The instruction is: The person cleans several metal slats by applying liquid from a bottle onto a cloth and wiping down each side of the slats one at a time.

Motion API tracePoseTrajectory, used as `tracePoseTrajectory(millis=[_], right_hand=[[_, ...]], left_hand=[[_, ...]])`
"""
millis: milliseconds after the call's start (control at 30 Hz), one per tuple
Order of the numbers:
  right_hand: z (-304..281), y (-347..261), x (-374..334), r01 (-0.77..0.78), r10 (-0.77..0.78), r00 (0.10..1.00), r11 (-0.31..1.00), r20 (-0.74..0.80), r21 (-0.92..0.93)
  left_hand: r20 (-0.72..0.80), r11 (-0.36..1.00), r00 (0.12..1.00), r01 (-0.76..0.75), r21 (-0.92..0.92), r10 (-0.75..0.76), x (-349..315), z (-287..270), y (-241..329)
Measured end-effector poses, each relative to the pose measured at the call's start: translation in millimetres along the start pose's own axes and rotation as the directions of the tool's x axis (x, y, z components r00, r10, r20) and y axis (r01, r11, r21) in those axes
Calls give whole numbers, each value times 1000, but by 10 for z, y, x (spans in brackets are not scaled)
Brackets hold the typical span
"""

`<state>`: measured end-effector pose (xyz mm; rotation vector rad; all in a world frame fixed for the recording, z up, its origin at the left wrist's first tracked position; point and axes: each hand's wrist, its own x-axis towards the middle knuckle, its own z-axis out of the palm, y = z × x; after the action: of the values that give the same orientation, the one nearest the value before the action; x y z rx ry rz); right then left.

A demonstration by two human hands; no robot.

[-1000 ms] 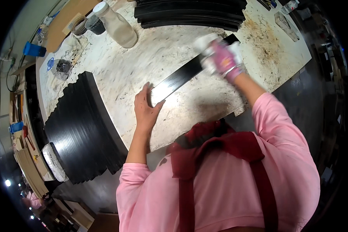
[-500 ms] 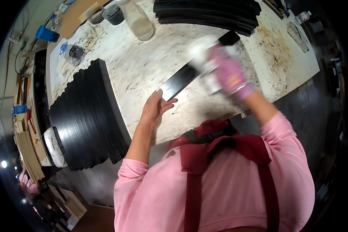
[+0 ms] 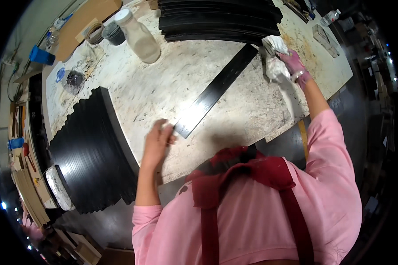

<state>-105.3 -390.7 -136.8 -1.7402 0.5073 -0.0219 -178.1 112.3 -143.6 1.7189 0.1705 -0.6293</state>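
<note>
A glossy black flat strip [image 3: 216,90] lies slantwise on the stained white tabletop [image 3: 132,97], its near end toward my left hand. My bare left hand [image 3: 157,143] is just beside that end, fingers loosely bent and apart, holding nothing that I can see. In a pink glove, my right hand [image 3: 294,66] grips a crumpled white rag [image 3: 276,59] to the right of the strip's far end. At the back lies a stack of similar black strips [image 3: 216,20]. Another large stack of black strips [image 3: 95,152] fans out at the left.
Toward the back left stand a white-capped bottle [image 3: 139,37] of cloudy liquid, a dark jar [image 3: 113,33] and a cut clear container [image 3: 73,81] with dark contents. A grey block [image 3: 325,40] and a clear plastic bottle [image 3: 331,17] are at the far right.
My left hand has let go of the strip and drawn back from its near end. The rag in my right hand has moved off the strip to the right.
</note>
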Motion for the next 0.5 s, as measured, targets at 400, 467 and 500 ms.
tracePoseTrajectory(millis=[400,467,500], right_hand=[[519,669,-1028,-527,263,841,199,473,827],[744,721,-1217,-202,49,974,636,222,745],[865,760,-1323,-231,-33,959,480,280,846]], left_hand=[[-309,717,652,-571,399,692,2069,-520,1034],[-286,738,681,-599,310,674,2269,-525,1044],[-283,722,664,-643,256,692,2281,-520,1066]])
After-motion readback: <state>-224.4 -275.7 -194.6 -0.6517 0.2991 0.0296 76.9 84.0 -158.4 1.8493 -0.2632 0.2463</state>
